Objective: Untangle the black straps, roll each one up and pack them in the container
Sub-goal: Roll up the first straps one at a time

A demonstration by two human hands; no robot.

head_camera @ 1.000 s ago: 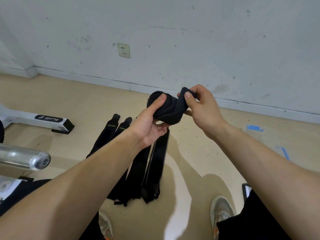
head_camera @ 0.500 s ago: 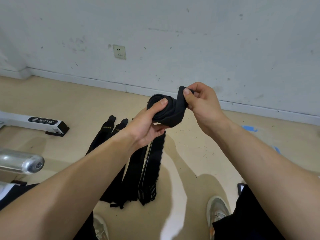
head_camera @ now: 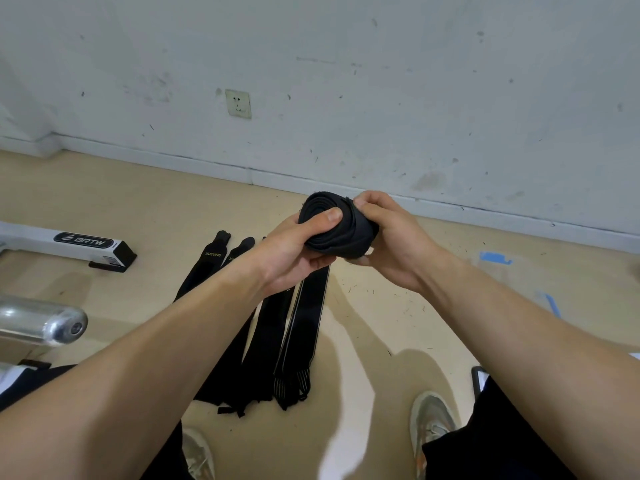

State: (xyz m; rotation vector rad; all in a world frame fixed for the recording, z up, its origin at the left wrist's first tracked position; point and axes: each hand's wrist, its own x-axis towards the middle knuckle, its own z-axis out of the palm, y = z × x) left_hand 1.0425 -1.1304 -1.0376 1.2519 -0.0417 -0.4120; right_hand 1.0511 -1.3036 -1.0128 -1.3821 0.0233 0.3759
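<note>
A rolled black strap (head_camera: 337, 226) is held in the air between both hands, its spiral end facing up and left. My left hand (head_camera: 294, 254) grips the roll from the left, thumb pressed on the spiral end. My right hand (head_camera: 391, 237) wraps round the right side, thumb on top at the strap's free end. On the beige floor below lie several flat black straps (head_camera: 301, 327) side by side, partly hidden by my left forearm. No container is in view.
A white machine foot with a black end cap (head_camera: 86, 247) lies on the floor at left. A shiny metal bar end (head_camera: 45, 323) juts in from the left edge. My shoes (head_camera: 429, 420) stand near the bottom. A wall with a socket (head_camera: 238, 103) is ahead.
My right hand has laid the strap's loose end down onto the roll and now closes round it. The roll has tightened. Both hands stay at the same height.
</note>
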